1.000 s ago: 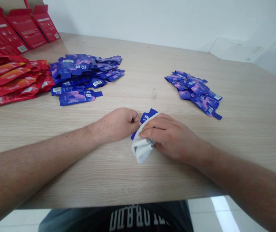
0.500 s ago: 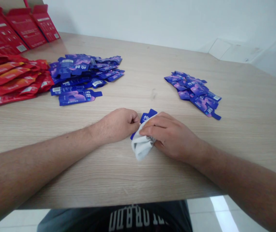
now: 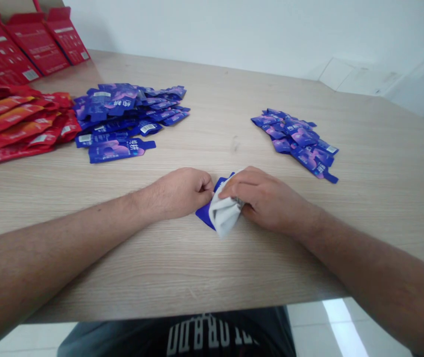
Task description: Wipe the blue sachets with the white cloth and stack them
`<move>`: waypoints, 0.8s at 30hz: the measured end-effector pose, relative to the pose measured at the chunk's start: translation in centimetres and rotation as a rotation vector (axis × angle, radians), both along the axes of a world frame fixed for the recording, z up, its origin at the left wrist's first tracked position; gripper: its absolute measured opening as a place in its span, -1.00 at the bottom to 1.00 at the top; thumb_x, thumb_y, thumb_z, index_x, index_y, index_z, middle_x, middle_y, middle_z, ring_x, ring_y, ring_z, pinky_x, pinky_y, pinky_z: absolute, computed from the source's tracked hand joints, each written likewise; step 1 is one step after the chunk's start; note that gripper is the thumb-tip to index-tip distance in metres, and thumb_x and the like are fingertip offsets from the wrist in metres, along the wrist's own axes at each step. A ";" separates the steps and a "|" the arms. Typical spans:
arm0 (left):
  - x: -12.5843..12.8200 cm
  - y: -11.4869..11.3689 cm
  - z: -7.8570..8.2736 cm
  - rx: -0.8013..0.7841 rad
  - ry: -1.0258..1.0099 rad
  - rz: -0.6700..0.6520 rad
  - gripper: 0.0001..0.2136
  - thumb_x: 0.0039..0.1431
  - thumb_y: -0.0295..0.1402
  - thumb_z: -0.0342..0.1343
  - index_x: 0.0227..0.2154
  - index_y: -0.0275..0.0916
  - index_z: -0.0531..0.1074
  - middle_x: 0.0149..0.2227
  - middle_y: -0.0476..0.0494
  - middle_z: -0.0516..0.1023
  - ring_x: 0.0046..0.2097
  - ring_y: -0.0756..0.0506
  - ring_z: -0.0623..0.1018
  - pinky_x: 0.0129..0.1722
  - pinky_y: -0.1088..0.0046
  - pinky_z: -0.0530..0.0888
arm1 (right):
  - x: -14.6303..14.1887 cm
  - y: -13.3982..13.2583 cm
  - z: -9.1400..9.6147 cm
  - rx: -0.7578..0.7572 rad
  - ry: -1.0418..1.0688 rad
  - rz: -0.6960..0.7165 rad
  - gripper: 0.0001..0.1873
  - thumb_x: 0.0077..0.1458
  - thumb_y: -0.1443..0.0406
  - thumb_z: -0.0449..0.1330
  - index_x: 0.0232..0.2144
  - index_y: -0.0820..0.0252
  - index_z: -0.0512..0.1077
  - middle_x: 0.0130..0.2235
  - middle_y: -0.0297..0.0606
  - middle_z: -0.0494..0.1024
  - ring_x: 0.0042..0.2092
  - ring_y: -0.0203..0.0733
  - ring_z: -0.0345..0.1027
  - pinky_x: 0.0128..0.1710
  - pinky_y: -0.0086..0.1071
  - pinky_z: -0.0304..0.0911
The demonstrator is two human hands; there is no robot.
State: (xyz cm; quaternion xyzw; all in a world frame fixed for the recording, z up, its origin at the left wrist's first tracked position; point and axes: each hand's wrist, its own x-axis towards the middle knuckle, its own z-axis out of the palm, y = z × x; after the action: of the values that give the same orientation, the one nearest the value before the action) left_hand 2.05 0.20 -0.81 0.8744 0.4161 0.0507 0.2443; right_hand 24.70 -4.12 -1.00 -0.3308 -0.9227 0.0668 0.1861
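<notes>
A blue spouted pouch (image 3: 205, 214) lies on the table between my two hands, partly covered. My left hand (image 3: 191, 192) is closed, its fingertips pinching the pouch's left edge. Over the pouch, my right hand (image 3: 258, 196) grips a bunched white cloth (image 3: 226, 214) and presses it on the pouch's face. The cloth hides most of the print, leaving the lower left corner and a bit of the top in sight.
A large pile of blue pouches (image 3: 122, 106) lies at the back left, beside stacked red pouches (image 3: 18, 124). Red cartons (image 3: 36, 47) stand behind those. A smaller heap of blue pouches (image 3: 301, 139) lies at the right. A white wall (image 3: 212, 34) borders the table's far side.
My right hand and the cloth have slid up and slightly right over the pouch, covering its top and baring its lower left corner. My left hand has stayed nearly still.
</notes>
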 end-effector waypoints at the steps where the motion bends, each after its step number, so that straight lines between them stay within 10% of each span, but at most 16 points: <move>1: 0.0 0.0 0.0 0.000 0.005 0.001 -0.83 0.07 -0.36 0.00 -0.43 -0.16 0.51 -0.51 0.07 0.53 -0.45 0.01 0.47 -0.45 0.48 0.24 | 0.1 0.1 0.0 0.010 -0.007 -0.044 -0.64 0.04 0.53 0.12 -0.12 0.20 0.49 -0.11 -0.18 0.54 -0.04 -0.09 0.35 0.03 -0.22 0.23; 24: -0.3 0.1 -0.5 -0.011 0.010 0.018 -0.82 0.12 -0.30 -0.03 -0.43 -0.15 0.48 -0.50 0.06 0.52 -0.46 0.01 0.44 -0.48 0.47 0.20 | -0.1 -0.1 0.0 0.023 -0.020 -0.117 -0.73 0.08 0.50 0.14 -0.16 0.23 0.48 -0.15 -0.15 0.54 -0.07 -0.08 0.33 0.02 -0.19 0.22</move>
State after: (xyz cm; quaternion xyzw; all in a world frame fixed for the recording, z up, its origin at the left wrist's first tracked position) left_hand 1.71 0.28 -1.33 0.8696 0.4254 0.0464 0.2465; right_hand 24.61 -4.20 -1.01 -0.3828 -0.9043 0.0420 0.1843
